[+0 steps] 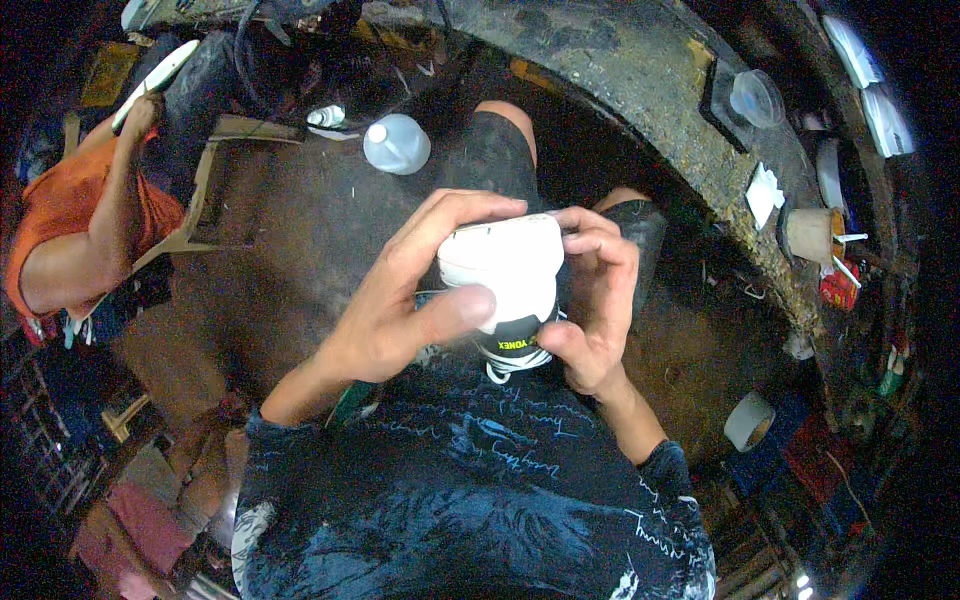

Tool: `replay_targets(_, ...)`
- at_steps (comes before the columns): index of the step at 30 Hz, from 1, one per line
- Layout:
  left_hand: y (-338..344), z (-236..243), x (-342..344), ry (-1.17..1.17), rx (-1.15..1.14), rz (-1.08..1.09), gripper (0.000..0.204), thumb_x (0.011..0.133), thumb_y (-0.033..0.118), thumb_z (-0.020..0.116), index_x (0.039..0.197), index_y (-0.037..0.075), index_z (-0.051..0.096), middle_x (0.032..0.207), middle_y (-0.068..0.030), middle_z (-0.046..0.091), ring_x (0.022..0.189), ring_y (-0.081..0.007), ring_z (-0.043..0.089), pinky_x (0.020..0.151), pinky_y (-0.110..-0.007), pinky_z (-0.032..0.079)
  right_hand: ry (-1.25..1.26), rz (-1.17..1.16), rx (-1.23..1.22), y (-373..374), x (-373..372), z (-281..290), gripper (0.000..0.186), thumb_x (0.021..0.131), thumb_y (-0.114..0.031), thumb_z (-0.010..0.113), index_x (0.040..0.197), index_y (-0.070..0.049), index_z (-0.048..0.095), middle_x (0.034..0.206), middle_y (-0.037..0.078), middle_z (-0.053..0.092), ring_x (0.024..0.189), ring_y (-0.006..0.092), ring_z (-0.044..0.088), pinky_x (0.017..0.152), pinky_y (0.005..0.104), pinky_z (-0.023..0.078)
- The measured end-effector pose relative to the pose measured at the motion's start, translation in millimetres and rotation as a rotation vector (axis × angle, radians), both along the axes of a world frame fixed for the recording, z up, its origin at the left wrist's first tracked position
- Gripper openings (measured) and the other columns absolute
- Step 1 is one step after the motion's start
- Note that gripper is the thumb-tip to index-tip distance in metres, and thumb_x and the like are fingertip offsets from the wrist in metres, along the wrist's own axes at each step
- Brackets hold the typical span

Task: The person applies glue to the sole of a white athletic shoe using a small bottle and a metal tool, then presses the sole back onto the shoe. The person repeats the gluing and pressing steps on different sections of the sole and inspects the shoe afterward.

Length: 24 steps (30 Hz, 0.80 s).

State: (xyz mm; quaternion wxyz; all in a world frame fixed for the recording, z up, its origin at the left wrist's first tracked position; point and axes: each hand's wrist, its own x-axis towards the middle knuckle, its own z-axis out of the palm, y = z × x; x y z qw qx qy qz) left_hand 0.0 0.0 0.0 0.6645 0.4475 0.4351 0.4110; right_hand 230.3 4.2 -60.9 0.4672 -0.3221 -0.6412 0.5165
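Note:
Between my hands is a white shoe (510, 265) with a black band, yellow lettering and a white loop of lace at its lower end. My left hand (405, 300) grips its left side, the thumb lying on the white surface and fingers reaching over the far edge. My right hand (600, 290) is curled at the right side, fingertips at the upper edge and thumb beside the black band. The shoe is held above my lap, in front of my dark printed shirt (470, 490). Its underside is hidden.
A translucent jug (397, 150) and small bottle (326, 116) sit ahead. A worn bench (690, 110) curves rightward, carrying a clear tub (757, 98) and a beige container (810, 235). A person in orange (80, 220) holds a white piece; another person (130, 530) is lower left. A tape roll (748, 420) lies right.

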Motion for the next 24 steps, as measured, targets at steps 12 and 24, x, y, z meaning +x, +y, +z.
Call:
replay_targets(12,-2.1,-22.9,8.5,0.08,0.295,0.095,0.057,0.085,0.018,0.084,0.135,-0.002,0.064,0.135,-0.0188,0.067,0.129,-0.0256,0.064,0.111,-0.039,0.049,-0.176,-0.06,0.1,1.8,-8.7,7.5,0.099,0.077,-0.053,0.089,0.149,0.004,0.051,0.136,0.021,0.054,0.128,0.0371,0.05,0.113,0.0496,0.04)
replay_targets(24,0.4,-34.4,5.0,0.055,0.28,0.081,0.058,0.079,0.021,0.085,0.129,-0.001,0.066,0.126,-0.0153,0.07,0.119,-0.0212,0.067,0.105,-0.036,0.051,-0.087,-0.081,0.056,17.9,-9.0,17.6,0.056,0.083,-0.031,0.084,0.127,0.0,0.068,0.122,0.018,0.066,0.117,0.0328,0.062,0.105,0.0442,0.048)
